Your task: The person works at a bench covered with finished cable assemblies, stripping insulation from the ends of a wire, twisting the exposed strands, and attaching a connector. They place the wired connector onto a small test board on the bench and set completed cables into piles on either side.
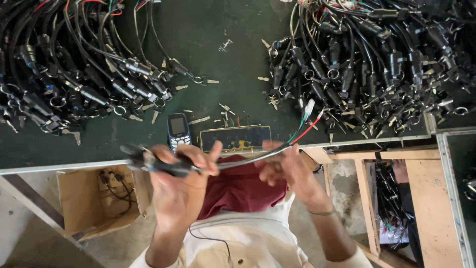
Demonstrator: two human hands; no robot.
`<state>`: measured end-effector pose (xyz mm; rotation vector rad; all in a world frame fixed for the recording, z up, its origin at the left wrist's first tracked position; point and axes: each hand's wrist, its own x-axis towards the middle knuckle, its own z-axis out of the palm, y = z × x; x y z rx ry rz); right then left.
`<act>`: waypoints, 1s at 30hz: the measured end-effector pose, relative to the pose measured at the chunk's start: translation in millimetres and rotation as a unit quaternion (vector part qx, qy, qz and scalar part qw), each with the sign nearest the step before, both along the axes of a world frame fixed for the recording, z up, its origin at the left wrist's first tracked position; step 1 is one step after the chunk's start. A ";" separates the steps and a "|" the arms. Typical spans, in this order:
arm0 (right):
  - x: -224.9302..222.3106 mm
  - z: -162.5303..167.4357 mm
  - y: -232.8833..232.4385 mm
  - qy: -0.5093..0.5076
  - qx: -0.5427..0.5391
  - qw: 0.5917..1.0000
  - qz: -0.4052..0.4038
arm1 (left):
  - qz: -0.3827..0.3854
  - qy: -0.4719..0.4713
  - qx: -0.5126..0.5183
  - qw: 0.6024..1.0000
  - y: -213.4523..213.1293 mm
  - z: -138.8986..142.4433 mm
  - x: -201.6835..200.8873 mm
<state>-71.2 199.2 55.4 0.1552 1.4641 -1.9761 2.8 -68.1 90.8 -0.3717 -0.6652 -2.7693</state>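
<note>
My left hand (181,183) grips the black body of a key-switch cable assembly (153,161), held level just below the table's front edge. Its grey sheathed cable (253,155) runs right through the fingers of my right hand (287,171), which pinches it. Past that hand the cable splits into red, green, black and white wires (306,124) that point up and right over the table. Both hands are blurred by motion.
A dark green table (208,59) carries a big pile of black switch cables with keys at the left (74,69) and another at the right (377,64). A small keypad phone (178,130) and a dark test box (235,138) lie near the front edge. A cardboard box (99,198) sits below left.
</note>
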 end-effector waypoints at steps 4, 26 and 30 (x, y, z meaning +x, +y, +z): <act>-5.3 0.1 -15.8 0.148 -0.150 0.966 -0.148 | 0.014 0.012 -0.252 0.968 1.1 -15.7 6.7; -51.8 13.3 -17.0 0.226 -0.142 0.961 -0.068 | 0.018 0.154 -0.692 0.705 0.7 4.5 39.8; -57.4 13.8 -10.3 0.250 -0.041 0.951 -0.179 | 0.038 0.125 -0.803 0.581 11.3 17.6 22.9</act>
